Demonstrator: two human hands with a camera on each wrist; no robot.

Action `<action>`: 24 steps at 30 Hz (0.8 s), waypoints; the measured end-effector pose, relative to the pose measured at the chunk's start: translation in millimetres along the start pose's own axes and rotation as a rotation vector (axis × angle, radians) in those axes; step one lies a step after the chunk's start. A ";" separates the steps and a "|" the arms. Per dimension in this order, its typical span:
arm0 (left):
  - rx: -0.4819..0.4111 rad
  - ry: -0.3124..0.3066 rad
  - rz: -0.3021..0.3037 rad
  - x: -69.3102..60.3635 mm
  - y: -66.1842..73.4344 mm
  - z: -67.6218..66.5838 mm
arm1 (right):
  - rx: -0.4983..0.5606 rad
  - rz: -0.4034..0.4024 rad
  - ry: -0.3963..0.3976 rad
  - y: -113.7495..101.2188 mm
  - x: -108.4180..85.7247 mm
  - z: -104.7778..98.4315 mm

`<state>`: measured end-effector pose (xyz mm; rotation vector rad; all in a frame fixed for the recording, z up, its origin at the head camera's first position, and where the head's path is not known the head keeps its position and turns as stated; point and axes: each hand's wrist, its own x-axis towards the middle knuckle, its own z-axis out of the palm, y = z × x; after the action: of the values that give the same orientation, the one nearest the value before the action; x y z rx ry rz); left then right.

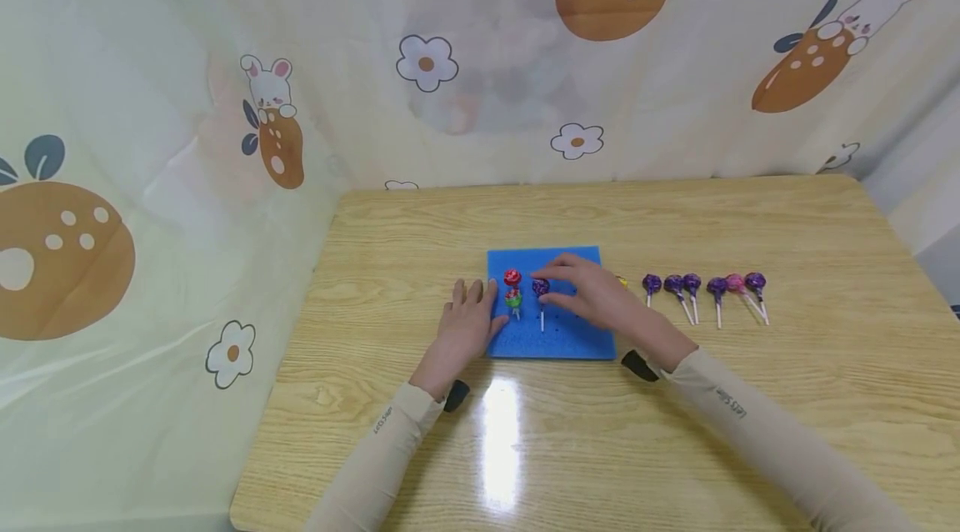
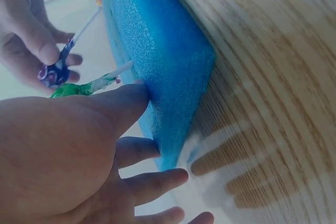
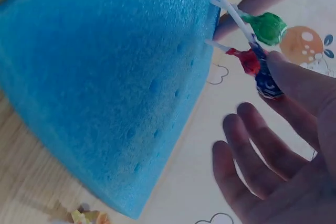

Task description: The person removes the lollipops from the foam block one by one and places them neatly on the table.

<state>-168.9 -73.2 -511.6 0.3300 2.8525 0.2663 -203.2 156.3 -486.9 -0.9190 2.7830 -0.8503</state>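
A blue foam block (image 1: 577, 342) with small holes lies on the table. At its left side a red-wrapped lollipop (image 1: 512, 276) and a green-wrapped lollipop (image 1: 513, 299) stand with their sticks in the foam. Between thumb and finger my right hand (image 1: 592, 290) pinches a purple-wrapped lollipop (image 3: 268, 83) by its wrapped head, above the block. Whether its stick tip touches the foam I cannot tell. My left hand (image 1: 467, 322) rests against the block's left edge, its fingers extended and its thumb on the foam, as the left wrist view (image 2: 68, 145) shows.
To the right of the block, several purple lollipops (image 1: 674, 284) and a pink one (image 1: 735, 283) lie in a row on the wooden table (image 1: 420, 240). A yellow-wrapped one (image 1: 622, 281) is partly hidden behind my right hand. A patterned curtain (image 1: 495, 82) hangs behind and at the left.
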 end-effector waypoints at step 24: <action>-0.009 -0.014 0.004 -0.8 -0.1 -2.3 | 0.095 0.035 -0.203 13.0 -4.9 -28.9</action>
<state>-168.7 -73.7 -509.3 0.3347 2.8366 0.2760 -213.2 181.6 -469.9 -0.8849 2.5555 -0.8259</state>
